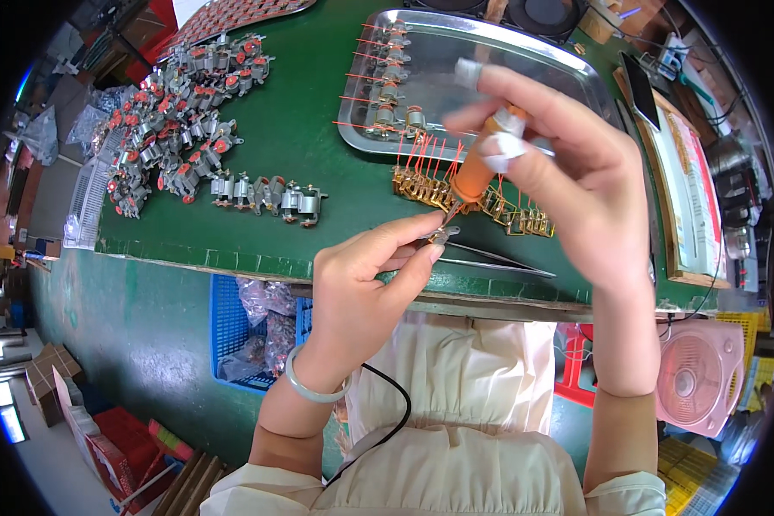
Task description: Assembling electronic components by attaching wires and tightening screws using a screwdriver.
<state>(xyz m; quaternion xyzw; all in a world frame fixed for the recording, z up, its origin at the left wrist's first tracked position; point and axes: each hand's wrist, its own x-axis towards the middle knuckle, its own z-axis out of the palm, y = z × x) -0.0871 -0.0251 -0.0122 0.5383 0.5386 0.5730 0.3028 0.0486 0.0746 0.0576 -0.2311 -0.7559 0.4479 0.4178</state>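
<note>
My left hand pinches a small metal part between thumb and fingertips, just above the table's front edge. My right hand, smeared by motion and with white wraps on its fingertips, holds an orange-handled screwdriver. The tool slants down and its thin shaft meets the small part. Behind it stands a row of brass-coloured brackets with thin red wires sticking up. A pair of tweezers lies flat beside my left fingertips.
A metal tray at the back holds small silver assemblies with red wires. To the left lie a big pile of similar assemblies and a short row of them. A wooden-edged board stands right. Below are a blue crate and pink fan.
</note>
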